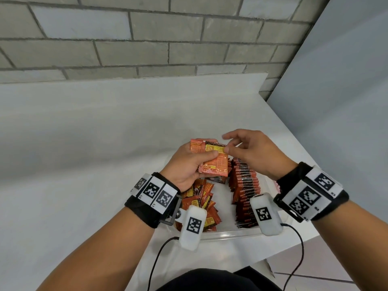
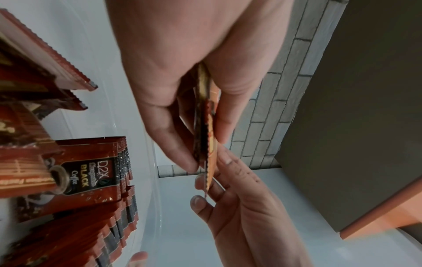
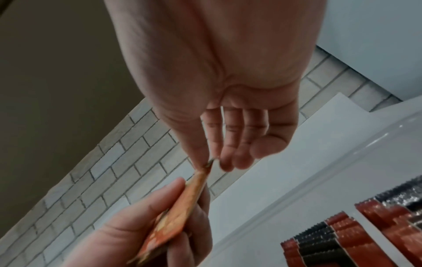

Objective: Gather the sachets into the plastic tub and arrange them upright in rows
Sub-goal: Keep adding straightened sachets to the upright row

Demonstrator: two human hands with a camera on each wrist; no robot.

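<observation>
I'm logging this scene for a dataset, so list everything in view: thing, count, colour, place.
held sachets: small stack, count unclear, orange-red, in the left hand above the tub
upright sachet row: many, red and black, right side of the tub
loose sachets: a heap, orange-red, left side of the tub
plastic tub: one, clear, on the table
table: one, white, against the wall
brick wall: grey, behind the table
left hand: grips the stack
right hand: pinches the stack's top corner
wrist cameras: two, white, on black marker bands
</observation>
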